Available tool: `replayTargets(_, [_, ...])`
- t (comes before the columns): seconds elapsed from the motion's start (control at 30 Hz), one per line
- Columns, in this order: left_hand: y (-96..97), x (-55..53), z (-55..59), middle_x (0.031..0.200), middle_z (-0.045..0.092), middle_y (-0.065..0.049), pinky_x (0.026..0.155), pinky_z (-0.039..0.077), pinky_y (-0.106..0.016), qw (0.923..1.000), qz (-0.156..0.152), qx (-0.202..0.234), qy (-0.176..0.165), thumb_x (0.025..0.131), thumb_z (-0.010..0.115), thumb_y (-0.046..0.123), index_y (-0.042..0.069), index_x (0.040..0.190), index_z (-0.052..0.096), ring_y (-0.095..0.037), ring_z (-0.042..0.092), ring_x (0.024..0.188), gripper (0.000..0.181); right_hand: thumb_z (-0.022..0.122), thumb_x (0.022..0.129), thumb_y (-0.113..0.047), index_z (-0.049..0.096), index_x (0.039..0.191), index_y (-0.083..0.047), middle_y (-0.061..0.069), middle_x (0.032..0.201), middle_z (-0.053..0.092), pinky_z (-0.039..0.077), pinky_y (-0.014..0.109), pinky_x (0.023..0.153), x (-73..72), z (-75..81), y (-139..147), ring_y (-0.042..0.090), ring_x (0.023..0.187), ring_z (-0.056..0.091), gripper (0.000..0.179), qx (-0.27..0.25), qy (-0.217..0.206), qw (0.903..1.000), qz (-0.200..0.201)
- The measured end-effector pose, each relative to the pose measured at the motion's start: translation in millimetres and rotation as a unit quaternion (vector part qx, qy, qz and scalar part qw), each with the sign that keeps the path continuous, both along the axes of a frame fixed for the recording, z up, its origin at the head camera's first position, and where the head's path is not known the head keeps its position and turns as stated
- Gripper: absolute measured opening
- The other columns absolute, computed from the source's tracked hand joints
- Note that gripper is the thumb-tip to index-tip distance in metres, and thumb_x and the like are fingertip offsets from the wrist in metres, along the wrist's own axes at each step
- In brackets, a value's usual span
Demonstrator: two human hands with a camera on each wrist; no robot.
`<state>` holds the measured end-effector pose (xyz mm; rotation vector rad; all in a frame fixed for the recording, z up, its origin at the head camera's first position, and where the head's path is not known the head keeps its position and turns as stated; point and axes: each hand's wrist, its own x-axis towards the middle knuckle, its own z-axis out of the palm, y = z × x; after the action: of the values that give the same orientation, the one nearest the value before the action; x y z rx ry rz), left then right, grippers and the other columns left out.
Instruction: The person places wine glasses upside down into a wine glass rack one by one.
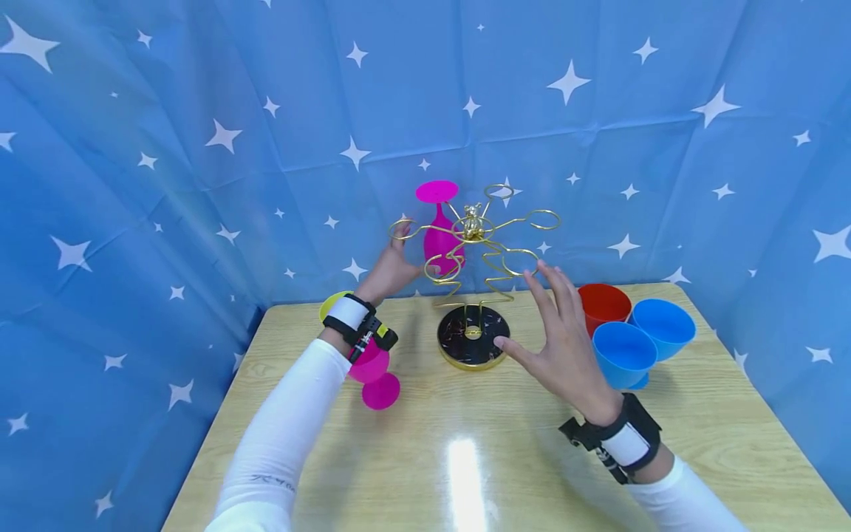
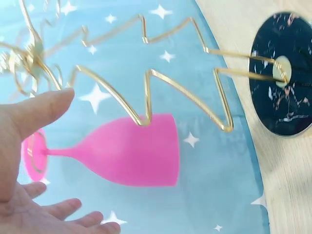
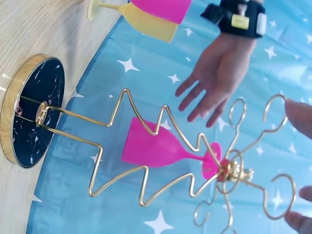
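Note:
A gold wire goblet rack (image 1: 473, 223) with several open loops and a small bear figure on top stands on a round black base (image 1: 455, 336). From its far left side a pink goblet (image 1: 439, 233) hangs upside down, its foot up at the loops, as the left wrist view (image 2: 131, 151) also shows. My left hand (image 1: 391, 272) is beside that goblet with fingers spread, holding nothing. Thumb and fingers of my right hand (image 1: 561, 340) are spread at the rack's right side. Its fingertips are close to the front right loop; whether they touch it I cannot tell.
Left of the rack, another pink goblet (image 1: 381, 391) and a yellow goblet (image 1: 335, 301) stand partly behind my left wrist. On the right are a red cup (image 1: 603, 301) and two blue goblets (image 1: 623, 355). A starred blue curtain (image 1: 399, 89) hangs behind the wooden table (image 1: 532, 473).

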<state>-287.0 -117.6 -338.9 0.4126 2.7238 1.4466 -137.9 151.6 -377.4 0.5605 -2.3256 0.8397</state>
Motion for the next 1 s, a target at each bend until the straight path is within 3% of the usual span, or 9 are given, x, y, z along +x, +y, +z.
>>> replayTargets(0.27, [-5.8, 50.3, 5.3, 0.163, 0.022, -0.011, 0.118, 0.030, -0.053, 0.9989, -0.002, -0.045, 0.017, 0.085, 0.075, 0.039, 0.017, 0.157, 0.014, -0.029, 0.022, 0.151, 0.097, 0.085, 0.070, -0.037, 0.028, 0.156, -0.019, 0.007, 0.165, 0.016, 0.021, 0.075, 0.110, 11.9, 5.5, 0.0, 0.035, 0.151, 0.012, 0.104, -0.009, -0.007, 0.9999, 0.004])
replayTargets(0.43, [-6.8, 88.3, 2.3, 0.163, 0.022, -0.004, 0.116, 0.031, -0.058, 0.9985, -0.013, -0.037, 0.039, 0.082, 0.076, 0.046, 0.028, 0.157, 0.016, -0.029, 0.024, 0.150, 0.098, 0.066, 0.079, -0.067, 0.028, 0.156, -0.021, 0.009, 0.165, 0.017, 0.021, 0.076, 0.109, 21.8, 5.7, -0.3, 0.035, 0.151, 0.012, 0.097, -0.006, 0.000, 1.0000, 0.007])
replayTargets(0.57, [-6.1, 118.4, -4.8, 0.164, 0.020, 0.003, 0.114, 0.032, -0.062, 0.9984, -0.019, -0.023, 0.048, 0.081, 0.076, 0.048, 0.035, 0.156, 0.018, -0.029, 0.025, 0.150, 0.096, 0.054, 0.080, -0.075, 0.029, 0.155, -0.020, 0.009, 0.165, 0.017, 0.023, 0.076, 0.108, 29.5, 2.9, -1.0, 0.036, 0.151, 0.012, 0.097, -0.002, 0.002, 1.0000, 0.007])
replayTargets(0.67, [-2.6, 136.2, -12.1, 0.164, 0.018, 0.008, 0.114, 0.031, -0.063, 0.9974, -0.028, -0.008, 0.066, 0.081, 0.076, 0.048, 0.039, 0.155, 0.018, -0.027, 0.023, 0.151, 0.094, 0.065, 0.078, -0.069, 0.029, 0.155, -0.020, 0.008, 0.165, 0.016, 0.023, 0.076, 0.108, 34.8, 0.7, -0.5, 0.035, 0.151, 0.013, 0.098, 0.000, -0.009, 0.9999, 0.006])
replayTargets(0.8, [5.1, 156.5, -20.7, 0.164, 0.015, 0.014, 0.115, 0.028, -0.064, 0.9944, -0.044, -0.001, 0.096, 0.081, 0.078, 0.042, 0.042, 0.154, 0.018, -0.021, 0.017, 0.153, 0.094, 0.085, 0.069, -0.047, 0.030, 0.154, -0.020, 0.008, 0.165, 0.017, 0.024, 0.075, 0.108, 41.9, -4.2, -0.1, 0.035, 0.150, 0.015, 0.105, 0.004, -0.025, 0.9997, 0.001])
replayTargets(0.87, [9.0, 164.9, -25.7, 0.164, 0.012, 0.016, 0.115, 0.027, -0.065, 0.9922, -0.052, -0.002, 0.114, 0.081, 0.079, 0.040, 0.041, 0.155, 0.019, -0.019, 0.014, 0.153, 0.095, 0.088, 0.064, -0.038, 0.031, 0.154, -0.020, 0.008, 0.164, 0.018, 0.026, 0.075, 0.107, 45.0, -8.8, 0.0, 0.035, 0.150, 0.016, 0.109, 0.005, -0.031, 0.9995, -0.001])
replayTargets(1.0, [15.9, 176.7, -36.8, 0.165, 0.009, 0.016, 0.115, 0.027, -0.066, 0.9875, -0.067, -0.003, 0.143, 0.081, 0.079, 0.038, 0.038, 0.156, 0.019, -0.018, 0.009, 0.154, 0.096, 0.089, 0.062, -0.035, 0.031, 0.155, -0.019, 0.008, 0.164, 0.020, 0.028, 0.075, 0.106, 49.9, -18.0, 0.1, 0.034, 0.149, 0.019, 0.110, 0.005, -0.039, 0.9992, -0.007])
